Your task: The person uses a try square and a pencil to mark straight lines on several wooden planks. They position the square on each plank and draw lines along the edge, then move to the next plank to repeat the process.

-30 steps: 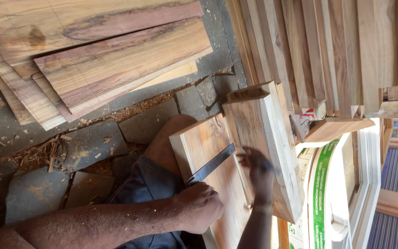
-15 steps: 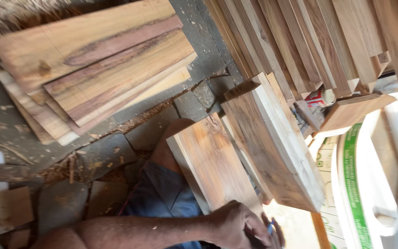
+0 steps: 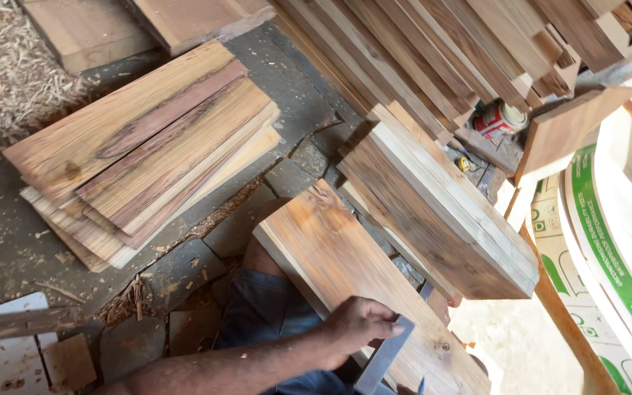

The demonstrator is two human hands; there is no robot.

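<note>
Left hand (image 3: 356, 322): fingers (image 3: 388, 330) curled and pinching a flat metal square blade (image 3: 383, 362), pressing it onto the plank (image 3: 352, 281) that lies across the person's lap above the stone floor (image 3: 184, 267). Right hand out of view, bar a blue pen tip (image 3: 420, 385) at the bottom edge. Risk: the blade may slide along the grain and skew the line. The stacked boards (image 3: 440, 212) leaning beside could tip onto the plank.

Head view, steeply down, close
</note>
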